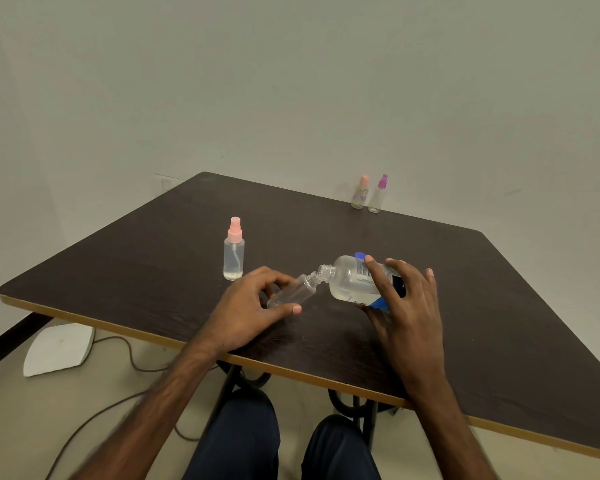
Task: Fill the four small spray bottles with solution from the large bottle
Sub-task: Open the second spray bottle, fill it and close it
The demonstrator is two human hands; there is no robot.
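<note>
My right hand (404,299) grips the large clear bottle (352,280) with a blue-and-white label, tipped on its side with its open neck pointing left. My left hand (250,306) holds a small clear bottle (293,294) with no cap, tilted so its mouth meets the large bottle's neck. A small spray bottle with a pink cap (234,251) stands upright to the left, with some clear liquid in it. Two more small spray bottles, one with a peach cap (360,194) and one with a purple cap (378,195), stand side by side at the table's far edge.
The dark wooden table (153,258) has a light trim along its near edge. A blue cap (360,255) lies just behind the large bottle. On the floor at left lie a white flat object (58,348) and a cable (132,362). My knees show under the table.
</note>
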